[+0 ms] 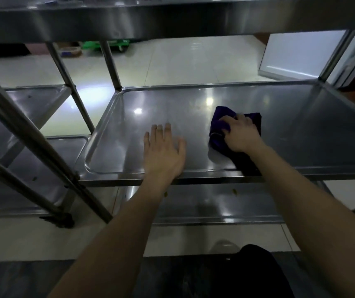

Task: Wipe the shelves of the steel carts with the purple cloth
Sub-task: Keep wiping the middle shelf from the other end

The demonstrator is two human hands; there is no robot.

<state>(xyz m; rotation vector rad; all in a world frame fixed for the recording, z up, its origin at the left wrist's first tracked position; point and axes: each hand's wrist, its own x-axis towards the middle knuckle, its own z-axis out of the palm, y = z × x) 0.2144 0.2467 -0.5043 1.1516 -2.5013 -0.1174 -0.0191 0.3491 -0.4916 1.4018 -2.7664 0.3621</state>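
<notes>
The right hand [241,134] curls around the purple cloth [220,123], bunched on the middle shelf [301,125] near its front edge. Just left of it, the left hand [163,151] lies flat on that shelf, fingers straight. A top shelf [172,16] overhangs it, and a lower shelf [193,201] sits beneath. A second cart [32,104] and slanting bars [32,136] crowd its left side.
</notes>
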